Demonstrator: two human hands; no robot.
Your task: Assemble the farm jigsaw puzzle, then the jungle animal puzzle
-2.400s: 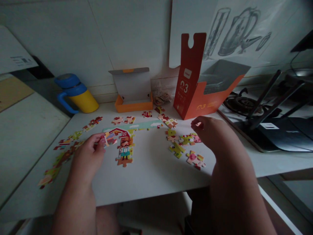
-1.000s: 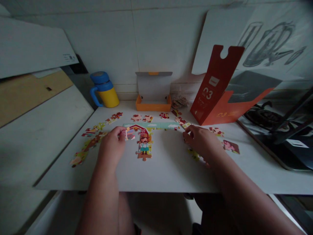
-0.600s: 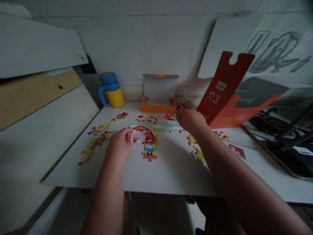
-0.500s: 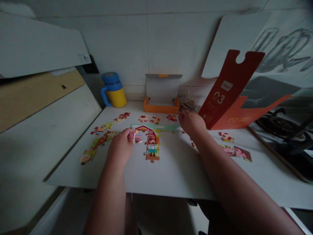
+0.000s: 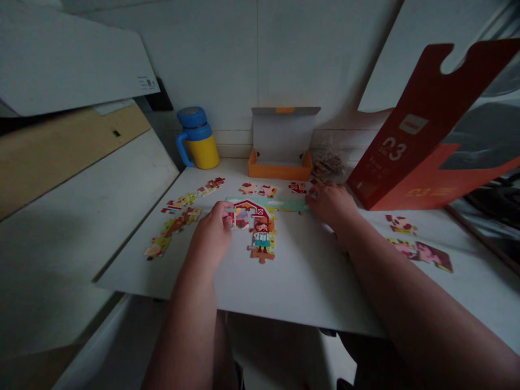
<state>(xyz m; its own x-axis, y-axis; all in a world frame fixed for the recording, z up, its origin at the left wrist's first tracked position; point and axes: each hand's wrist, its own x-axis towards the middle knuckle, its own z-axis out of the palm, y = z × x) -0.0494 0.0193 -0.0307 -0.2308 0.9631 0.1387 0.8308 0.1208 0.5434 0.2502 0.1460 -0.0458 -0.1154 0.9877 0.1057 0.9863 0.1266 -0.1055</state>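
Observation:
A partly joined jigsaw (image 5: pixel 260 227) with a red barn and a farmer figure lies in the middle of the white board (image 5: pixel 292 281). My left hand (image 5: pixel 211 238) is closed in a pinch on a puzzle piece (image 5: pixel 239 218) held against the barn's left side. My right hand (image 5: pixel 331 203) rests fingers-down at the right end of the sky strip (image 5: pixel 292 205); what it holds, if anything, is hidden. Loose pieces (image 5: pixel 179 214) lie in a row to the left, and more loose pieces (image 5: pixel 418 249) lie to the right.
A blue and yellow mug (image 5: pixel 199 138) stands at the back left. An open orange tray box (image 5: pixel 282 146) sits against the wall, a plastic bag (image 5: pixel 327 162) beside it. A tall red-orange carton (image 5: pixel 426 141) leans at the right. A grey worktop (image 5: pixel 60 227) adjoins the board's left edge.
My right hand moved from the loose pieces at the right up to the far strip, then settled at the sky strip's right end. My left hand stayed at the barn with its piece. The camera came closer.

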